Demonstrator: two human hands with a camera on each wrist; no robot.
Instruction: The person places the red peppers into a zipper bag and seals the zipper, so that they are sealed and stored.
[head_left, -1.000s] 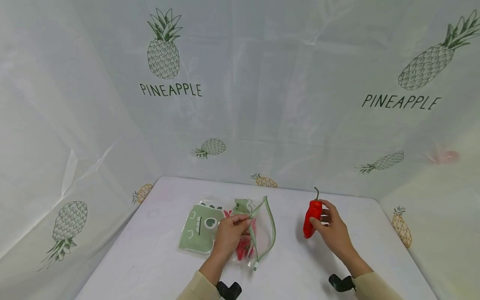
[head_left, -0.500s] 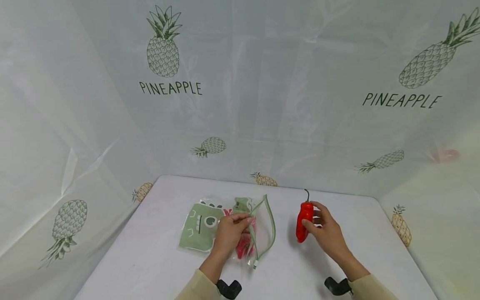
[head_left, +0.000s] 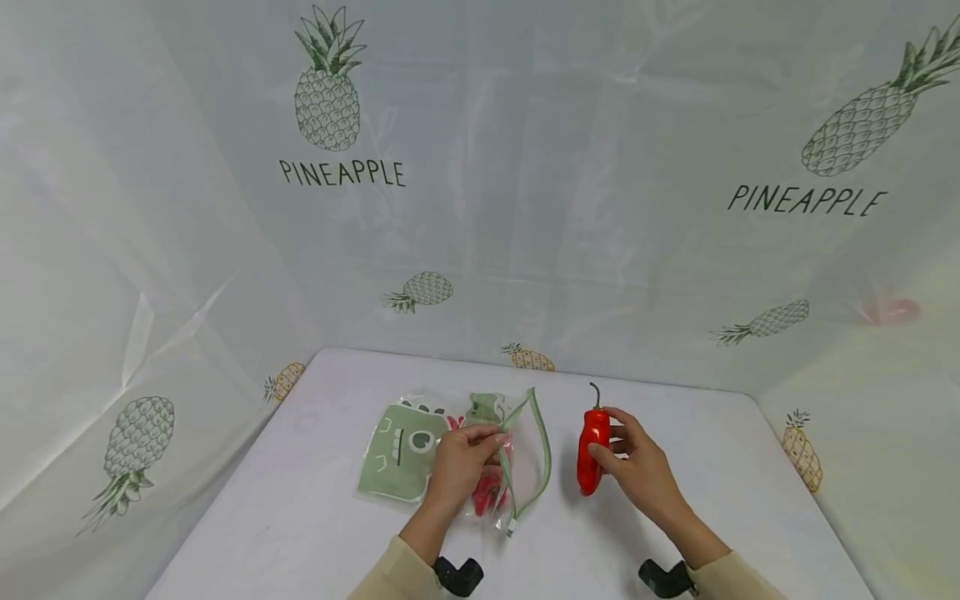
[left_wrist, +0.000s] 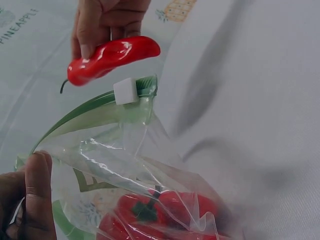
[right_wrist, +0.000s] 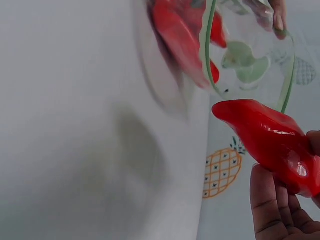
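A clear zip bag (head_left: 402, 454) with a green monster print lies on the table, its green-edged mouth spread towards the right. My left hand (head_left: 459, 467) pinches one edge of that mouth. Inside the bag are red peppers (left_wrist: 145, 212), seen through the plastic in the left wrist view. My right hand (head_left: 637, 467) holds a long red pepper (head_left: 592, 452) between thumb and fingers, stem up, just right of the bag's mouth and apart from it. A white slider (left_wrist: 125, 91) sits at one end of the zip.
The white table (head_left: 300, 517) ends against a hanging curtain (head_left: 570, 208) printed with pineapples, which also rises at both sides. A black wrist camera (head_left: 459, 577) shows at the left sleeve and another black camera (head_left: 664, 577) at the right.
My right hand has carried the red pepper left and slightly nearer to me, towards the bag's mouth. The left hand and the bag have stayed in place.
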